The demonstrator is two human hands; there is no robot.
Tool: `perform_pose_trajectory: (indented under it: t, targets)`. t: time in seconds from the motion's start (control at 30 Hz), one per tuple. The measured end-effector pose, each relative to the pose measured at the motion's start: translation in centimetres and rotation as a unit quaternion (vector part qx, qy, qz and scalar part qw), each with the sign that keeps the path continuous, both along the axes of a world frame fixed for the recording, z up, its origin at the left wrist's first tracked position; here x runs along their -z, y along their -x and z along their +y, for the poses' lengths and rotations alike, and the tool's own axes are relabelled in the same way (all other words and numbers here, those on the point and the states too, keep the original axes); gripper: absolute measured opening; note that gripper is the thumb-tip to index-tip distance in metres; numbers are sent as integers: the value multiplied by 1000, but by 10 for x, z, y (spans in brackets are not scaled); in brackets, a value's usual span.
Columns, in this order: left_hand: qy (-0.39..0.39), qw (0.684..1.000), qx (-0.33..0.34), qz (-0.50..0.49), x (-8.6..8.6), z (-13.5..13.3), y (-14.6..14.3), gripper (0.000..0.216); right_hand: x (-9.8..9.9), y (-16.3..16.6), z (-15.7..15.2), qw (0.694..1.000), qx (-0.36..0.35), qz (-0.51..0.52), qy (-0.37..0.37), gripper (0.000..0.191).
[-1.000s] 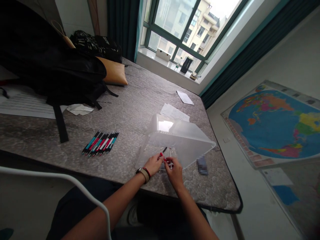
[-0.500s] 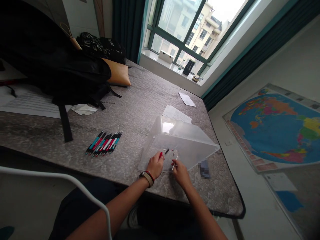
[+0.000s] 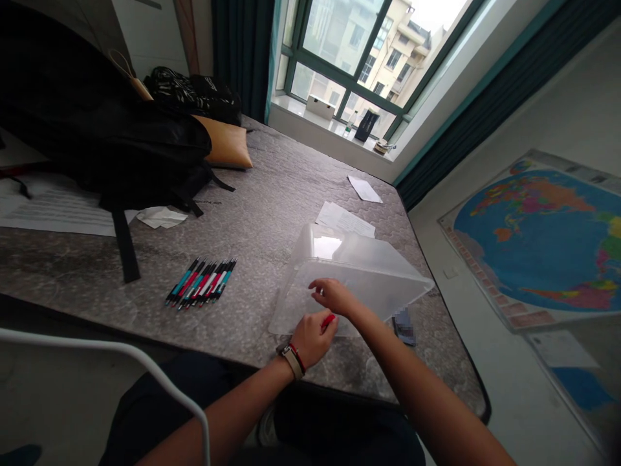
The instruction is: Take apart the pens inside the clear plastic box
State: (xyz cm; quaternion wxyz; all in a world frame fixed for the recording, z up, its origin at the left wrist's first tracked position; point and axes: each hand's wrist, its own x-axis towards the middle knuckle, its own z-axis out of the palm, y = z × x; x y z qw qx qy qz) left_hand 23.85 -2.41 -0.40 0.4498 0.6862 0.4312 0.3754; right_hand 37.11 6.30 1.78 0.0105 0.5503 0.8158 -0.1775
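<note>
My left hand (image 3: 313,338) is closed round a red pen part (image 3: 328,320) at the near edge of a clear plastic lid (image 3: 291,310). A watch and a red band sit on that wrist. My right hand (image 3: 334,295) reaches left over the lid, fingers curled as in a pinch; what it holds is too small to make out. A tipped clear plastic bin (image 3: 361,272) lies just behind both hands. A row of several assembled pens (image 3: 201,282), teal, red, black and white, lies on the grey quilted mattress (image 3: 262,200) to the left.
A black backpack (image 3: 101,139) and a tan cushion (image 3: 223,147) lie at the far left, with paper sheets (image 3: 53,210) beside them. More papers (image 3: 345,220) lie behind the bin. A world map (image 3: 533,239) lies on the floor at right. A white cable (image 3: 121,353) crosses below.
My right hand has moved up and left over the lid, away from my left hand. My left hand drew back slightly toward me with the red part. The view shifted slightly.
</note>
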Motion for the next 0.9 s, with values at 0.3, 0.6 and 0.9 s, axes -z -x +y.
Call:
perform_pose_trajectory:
  t: [0.3,0.6,0.9]
  targets:
    - [-9,997,-69,-30,0,12,4,35,26,-2,6,978,118,-169,15,23]
    - [19,996,-76,-47,8,6,0,38,34,-11,5,978,113,-176,22,21]
    - [44,998,-34,-29,22,2,-11,37,45,-12,-9,976,179,-124,-9,21]
